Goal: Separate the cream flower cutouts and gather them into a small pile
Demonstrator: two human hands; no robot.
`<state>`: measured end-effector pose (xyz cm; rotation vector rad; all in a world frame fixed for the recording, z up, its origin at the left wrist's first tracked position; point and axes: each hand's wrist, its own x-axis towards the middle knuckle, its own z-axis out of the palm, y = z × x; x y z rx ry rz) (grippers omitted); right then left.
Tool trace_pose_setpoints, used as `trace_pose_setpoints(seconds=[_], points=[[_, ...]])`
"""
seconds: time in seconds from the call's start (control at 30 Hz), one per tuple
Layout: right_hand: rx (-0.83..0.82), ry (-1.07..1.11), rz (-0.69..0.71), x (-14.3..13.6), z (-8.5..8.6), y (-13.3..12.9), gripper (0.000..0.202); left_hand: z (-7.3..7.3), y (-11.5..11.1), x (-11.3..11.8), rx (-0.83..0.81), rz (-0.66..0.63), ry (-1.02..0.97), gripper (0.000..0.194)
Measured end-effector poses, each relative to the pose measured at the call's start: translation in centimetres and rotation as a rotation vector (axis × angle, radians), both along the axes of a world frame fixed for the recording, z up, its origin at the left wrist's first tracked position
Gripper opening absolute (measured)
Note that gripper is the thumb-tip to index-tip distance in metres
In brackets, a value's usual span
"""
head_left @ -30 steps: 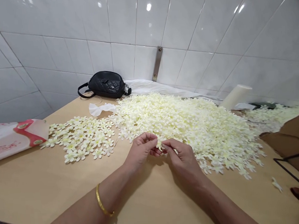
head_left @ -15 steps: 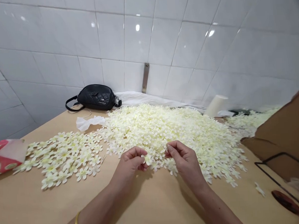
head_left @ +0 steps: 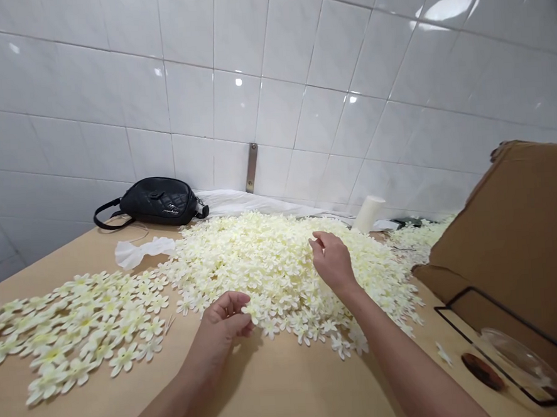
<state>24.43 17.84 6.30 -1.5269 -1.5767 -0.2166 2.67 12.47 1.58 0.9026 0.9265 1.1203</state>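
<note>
A big heap of pale yellow-white artificial flowers (head_left: 266, 247) covers the middle of the wooden table (head_left: 280, 391). At its near left edge, my left hand (head_left: 224, 322) pinches one flower (head_left: 253, 311) between thumb and fingers. My right hand (head_left: 333, 262) is over the right part of the heap, thumb and index finger apart, with nothing visible between them. Its other fingers are partly hidden behind the hand. To the left, more flowers (head_left: 91, 320) lie spread in a flatter layer.
A black bag (head_left: 158, 201) and a crumpled white cloth piece (head_left: 144, 249) sit behind the spread flowers. A white thread cone (head_left: 369, 213) stands behind the heap. On the right are a cardboard box (head_left: 505, 213), a black wire frame (head_left: 477, 306) and a dark round object (head_left: 481, 371).
My right hand has moved forward over the heap and its fingers have parted. My left hand still holds its flower. The view has turned right and slightly up.
</note>
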Motion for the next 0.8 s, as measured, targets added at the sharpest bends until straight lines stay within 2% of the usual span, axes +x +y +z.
trace_pose_setpoints(seconds=[0.07, 0.13, 0.2, 0.3, 0.4, 0.5, 0.8], points=[[-0.006, 0.014, 0.052, -1.7, -0.4, -1.9, 0.021, -0.2, 0.0, -0.1, 0.012, 0.001, -0.033, 0.020], [-0.049, 0.028, 0.198, -3.8, -1.2, -4.4, 0.018, -0.4, 0.0, -0.2, 0.025, -0.011, -0.072, 0.023], [-0.149, 0.035, 0.363, -5.6, -2.0, -6.5, 0.015, -0.4, 0.1, -0.2, 0.016, -0.029, -0.094, 0.025], [-0.298, 0.085, 0.484, -7.4, -3.2, -8.2, 0.013, -0.4, 0.2, -0.2, -0.005, -0.060, -0.109, 0.024], [-0.364, 0.118, 0.541, -8.0, -4.0, -8.3, 0.016, -0.5, 0.2, -0.2, 0.015, -0.115, -0.121, 0.023], [-0.346, 0.100, 0.574, -7.8, -4.5, -8.0, 0.019, -0.7, 0.2, -0.3, 0.026, -0.143, -0.132, 0.019], [-0.293, -0.039, 0.520, -7.3, -5.5, -7.9, 0.022, -0.4, 0.0, -0.3, -0.010, -0.168, -0.154, 0.022]])
